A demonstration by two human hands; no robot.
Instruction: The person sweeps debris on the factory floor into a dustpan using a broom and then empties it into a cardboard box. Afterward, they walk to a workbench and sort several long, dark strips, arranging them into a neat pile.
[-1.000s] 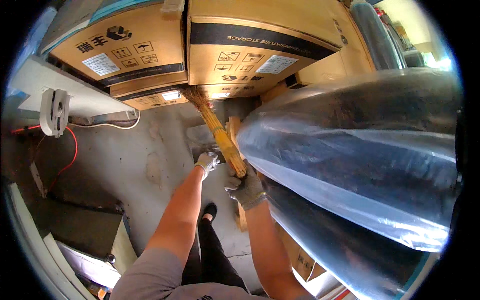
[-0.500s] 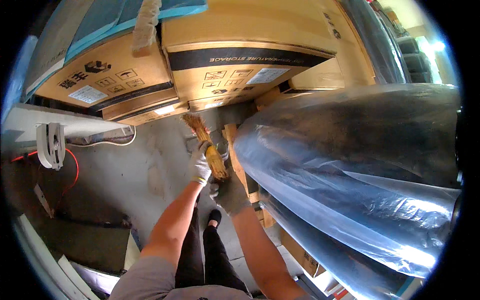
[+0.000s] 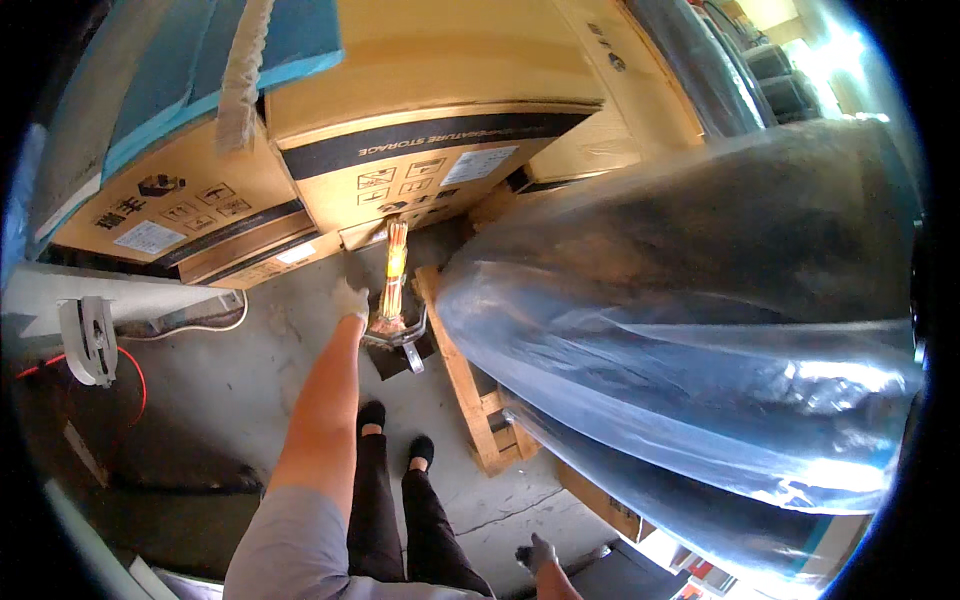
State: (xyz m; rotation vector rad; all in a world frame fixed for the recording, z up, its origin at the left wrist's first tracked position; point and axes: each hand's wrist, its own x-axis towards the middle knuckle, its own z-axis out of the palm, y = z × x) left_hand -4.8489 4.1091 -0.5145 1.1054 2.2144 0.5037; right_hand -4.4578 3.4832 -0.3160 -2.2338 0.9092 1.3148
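Observation:
A short straw whisk broom (image 3: 394, 285) with a yellow-banded handle stands nearly upright, bristles down, in a dark metal stand (image 3: 402, 362) with a bent grey metal bar. Just left of the broom is my gloved left hand (image 3: 350, 299). It looks open and apart from the handle, though its fingers are somewhat blurred. At the lower right, away from the broom, my gloved right hand (image 3: 541, 552) hangs low over the floor. Its fingers are apart and nothing shows in them.
Large cardboard boxes (image 3: 430, 130) are stacked ahead. To the right, long plastic-wrapped bundles (image 3: 680, 330) lie above a wooden pallet (image 3: 462, 390). A white bracket (image 3: 88, 340) and a red cable (image 3: 143, 385) are at the left. My feet stand on grey concrete floor (image 3: 250, 370).
The broom has left my hands and turned bristles down into the metal stand. My left hand has moved left and up; my right hand has drawn back toward the lower right.

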